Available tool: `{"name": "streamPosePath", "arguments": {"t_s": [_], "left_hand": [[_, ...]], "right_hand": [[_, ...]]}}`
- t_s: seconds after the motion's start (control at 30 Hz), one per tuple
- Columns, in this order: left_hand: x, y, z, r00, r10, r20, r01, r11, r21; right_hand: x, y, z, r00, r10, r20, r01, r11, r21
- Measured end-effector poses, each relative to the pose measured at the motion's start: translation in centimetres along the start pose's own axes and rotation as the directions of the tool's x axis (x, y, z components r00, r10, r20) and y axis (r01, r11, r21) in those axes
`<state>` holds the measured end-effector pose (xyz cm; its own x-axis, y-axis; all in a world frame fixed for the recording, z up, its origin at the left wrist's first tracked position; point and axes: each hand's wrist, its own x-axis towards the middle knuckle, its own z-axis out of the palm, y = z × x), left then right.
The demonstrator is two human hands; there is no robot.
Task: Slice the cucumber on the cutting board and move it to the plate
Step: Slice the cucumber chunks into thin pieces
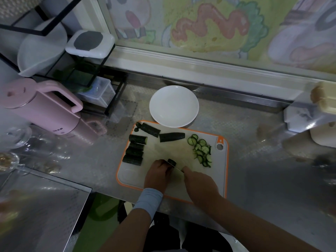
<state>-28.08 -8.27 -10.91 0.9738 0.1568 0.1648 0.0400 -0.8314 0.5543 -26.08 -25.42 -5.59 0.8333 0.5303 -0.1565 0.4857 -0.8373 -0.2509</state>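
One steel counter point(254, 160) fills most of the view. One grey cutting board point(131, 177) with an orange rim lies on it in the middle. One pink kettle point(41, 110) stands well to the left of the board. One white plate point(174, 106) sits just behind the board, with its near edge overlapping the board's far rim. It holds no cucumber yet.

Two hands work over the near half of the board. The left hand point(158, 174), with one pale blue wristband point(148, 199) on its wrist, has its fingers curled down onto one short cucumber piece point(171, 162), pinning it to the board. The right hand point(200, 184) is closed around the handle of one knife point(177, 171). The handle is hidden in the grip, and the forefinger lies out towards the blade. The blade slants between the two hands, just beside the cut face of the held piece.

Six uncut cucumber chunks lie on the board. Four of them point(134, 151) are stacked side by side along the left edge, and two more point(171, 137) lie along the far edge. One small stub point(138, 125) sits at the far left corner. One loose pile of thin slices point(201, 150) lies on the right side of the board, and they overlap too much to count.
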Motion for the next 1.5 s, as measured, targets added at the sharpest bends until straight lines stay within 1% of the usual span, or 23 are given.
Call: {"name": "streamPosePath", "arguments": {"t_s": [0.07, 0.17, 0.3, 0.37, 0.43, 0.5, 0.63, 0.73, 0.83, 0.9, 0.97, 1.1, 1.23, 1.37, 1.4, 1.47, 1.5], "left_hand": [[0.1, 0.1, 0.0, 1.000, 0.022, -0.022, -0.022, 1.000, -0.005], [0.0, -0.2, 0.1, 1.000, 0.009, -0.005, -0.009, 1.000, -0.011], [-0.1, -0.3, 0.2, 0.999, -0.026, 0.029, 0.026, 0.999, -0.027], [-0.3, -0.3, 0.2, 0.998, -0.045, 0.037, 0.046, 0.998, -0.042], [-0.5, -0.3, 0.2, 0.997, -0.059, 0.049, 0.061, 0.997, -0.045], [-0.6, -0.3, 0.1, 0.997, -0.051, 0.052, 0.053, 0.998, -0.045], [-0.4, 0.1, -0.2, 0.998, -0.050, 0.045, 0.051, 0.998, -0.033], [-0.3, 0.1, -0.2, 0.997, -0.060, 0.042, 0.061, 0.998, -0.027], [-0.4, 0.0, -0.1, 0.998, -0.056, 0.026, 0.056, 0.998, -0.017], [-0.4, 0.1, -0.2, 0.999, -0.048, 0.010, 0.049, 0.999, -0.021], [-0.4, 0.1, -0.2, 0.999, -0.048, 0.006, 0.048, 0.998, -0.034], [-0.4, 0.0, -0.1, 0.999, -0.047, 0.010, 0.048, 0.998, -0.047], [-0.4, -0.1, 0.1, 0.997, -0.061, 0.049, 0.063, 0.997, -0.040], [-0.3, -0.3, 0.0, 0.996, -0.070, 0.052, 0.073, 0.996, -0.043], [-0.3, -0.3, 0.0, 0.996, -0.071, 0.052, 0.073, 0.997, -0.038], [-0.4, -0.3, 0.0, 0.996, -0.075, 0.054, 0.077, 0.996, -0.034], [-0.4, -0.3, 0.0, 0.996, -0.076, 0.056, 0.078, 0.996, -0.035]], "right_hand": [[-0.7, 0.5, 0.0, 1.000, 0.004, -0.001, -0.004, 1.000, 0.010], [-1.3, 1.1, -0.3, 0.998, -0.001, 0.069, -0.004, 0.997, 0.071], [-0.9, 0.9, 0.2, 0.998, 0.002, 0.063, -0.009, 0.993, 0.120], [-0.4, 0.7, 0.9, 0.999, -0.004, 0.035, -0.001, 0.989, 0.145], [0.4, 0.5, 1.7, 1.000, -0.019, -0.009, 0.020, 0.996, 0.084], [1.4, 0.1, 2.1, 0.999, -0.030, -0.014, 0.030, 0.999, 0.032], [2.2, -0.4, 2.1, 0.995, -0.070, -0.076, 0.070, 0.998, 0.004], [1.6, -0.4, 1.2, 0.992, -0.084, -0.095, 0.084, 0.996, -0.002], [0.3, -0.1, 0.9, 0.997, -0.054, -0.059, 0.055, 0.998, 0.016], [-0.3, 0.4, 0.8, 1.000, -0.020, 0.018, 0.020, 1.000, 0.024], [-1.0, 0.7, 0.8, 0.999, -0.015, 0.035, 0.014, 0.999, 0.049], [-0.7, 0.7, 0.7, 1.000, -0.015, 0.018, 0.013, 0.992, 0.123], [0.7, 0.5, 2.4, 0.995, -0.051, -0.082, 0.057, 0.995, 0.081], [2.2, -0.2, 3.0, 0.994, -0.065, -0.085, 0.067, 0.998, 0.017], [2.5, -0.4, 3.0, 0.994, -0.059, -0.086, 0.061, 0.998, 0.015], [2.7, -0.5, 3.0, 0.995, -0.046, -0.093, 0.053, 0.996, 0.073], [2.6, -0.4, 3.1, 0.991, -0.057, -0.121, 0.066, 0.995, 0.074]]}}
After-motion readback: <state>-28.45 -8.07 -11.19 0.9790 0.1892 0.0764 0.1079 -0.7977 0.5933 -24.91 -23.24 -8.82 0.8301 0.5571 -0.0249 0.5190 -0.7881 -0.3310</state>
